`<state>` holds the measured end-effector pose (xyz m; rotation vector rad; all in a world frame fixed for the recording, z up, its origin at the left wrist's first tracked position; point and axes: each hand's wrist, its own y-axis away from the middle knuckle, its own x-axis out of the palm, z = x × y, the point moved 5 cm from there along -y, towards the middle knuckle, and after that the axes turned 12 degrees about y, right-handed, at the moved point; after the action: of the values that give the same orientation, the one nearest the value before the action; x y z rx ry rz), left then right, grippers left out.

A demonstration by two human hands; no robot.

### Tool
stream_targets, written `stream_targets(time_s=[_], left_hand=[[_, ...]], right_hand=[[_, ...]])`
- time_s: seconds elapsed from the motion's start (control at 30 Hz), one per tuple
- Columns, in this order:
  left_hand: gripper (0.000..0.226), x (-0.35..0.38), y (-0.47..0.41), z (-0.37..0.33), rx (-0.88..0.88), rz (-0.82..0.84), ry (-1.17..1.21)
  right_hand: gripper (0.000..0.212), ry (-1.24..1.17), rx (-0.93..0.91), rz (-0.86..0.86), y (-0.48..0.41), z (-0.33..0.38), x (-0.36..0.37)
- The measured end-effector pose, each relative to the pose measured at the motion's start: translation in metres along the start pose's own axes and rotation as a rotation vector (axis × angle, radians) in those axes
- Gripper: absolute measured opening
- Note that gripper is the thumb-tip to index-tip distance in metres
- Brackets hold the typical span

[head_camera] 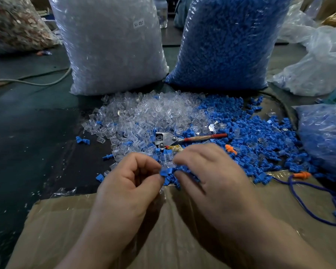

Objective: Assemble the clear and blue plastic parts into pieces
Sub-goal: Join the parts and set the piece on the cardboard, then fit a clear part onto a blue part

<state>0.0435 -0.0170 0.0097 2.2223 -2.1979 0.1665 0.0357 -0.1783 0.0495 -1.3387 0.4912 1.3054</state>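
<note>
My left hand (130, 181) pinches a small blue part (165, 172) between thumb and forefinger. Facing it, my right hand (206, 171) has its fingertips closed on a clear part (168, 159) right above the blue one; the two parts touch. Both hands hover over the near edge of the loose parts. A heap of clear parts (149, 115) lies in the middle of the table, and a spread of blue parts (256, 136) lies to its right.
A tall bag of clear parts (113, 45) and a tall bag of blue parts (227, 41) stand at the back. A red-handled metal tool (182, 138) lies among the parts. Flat cardboard (163, 230) is under my wrists. Orange earplugs on a blue cord (299, 174) lie right.
</note>
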Motion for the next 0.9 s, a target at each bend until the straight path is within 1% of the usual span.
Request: stream_targets(time_s=[0.07, 0.13, 0.17, 0.23, 0.3, 0.37, 0.5, 0.6, 0.67, 0.73, 0.9], left_hand=[[0.029, -0.001, -0.001, 0.002, -0.039, -0.007, 0.028], [0.033, -0.002, -0.001, 0.001, -0.087, -0.004, 0.067], [0.033, -0.002, -0.001, 0.001, -0.101, -0.005, 0.084], [0.032, -0.002, -0.002, 0.001, -0.114, -0.007, 0.106], [0.033, -0.001, -0.002, -0.001, -0.12, 0.007, 0.1], [0.032, 0.0, -0.002, -0.002, -0.127, 0.009, 0.106], [0.019, -0.003, -0.003, -0.002, -0.133, -0.03, 0.156], [0.016, -0.002, -0.003, -0.002, -0.133, -0.027, 0.146], [0.018, -0.002, -0.003, -0.003, -0.135, -0.023, 0.135], [0.026, -0.002, -0.003, -0.003, -0.141, -0.019, 0.127], [0.032, -0.001, -0.004, -0.001, -0.154, -0.002, 0.113]], right_hand=[[0.036, 0.065, 0.123, -0.011, -0.007, -0.018, -0.006], [0.049, 0.157, 0.243, 0.083, -0.015, -0.036, -0.007], [0.055, 0.227, 0.267, 0.157, -0.019, -0.044, -0.005], [0.069, 0.344, 0.237, 0.323, -0.027, -0.054, 0.005], [0.078, 0.393, 0.2, 0.479, -0.035, -0.06, 0.012], [0.076, 0.441, 0.151, 0.564, -0.042, -0.063, 0.015], [0.068, 0.575, 0.045, 0.58, -0.052, -0.063, 0.018], [0.066, 0.626, -0.006, 0.586, -0.056, -0.061, 0.02], [0.065, 0.65, -0.054, 0.568, -0.059, -0.062, 0.019], [0.064, 0.621, -0.065, 0.559, -0.061, -0.064, 0.016], [0.073, 0.586, -0.095, 0.597, -0.057, -0.067, 0.021]])
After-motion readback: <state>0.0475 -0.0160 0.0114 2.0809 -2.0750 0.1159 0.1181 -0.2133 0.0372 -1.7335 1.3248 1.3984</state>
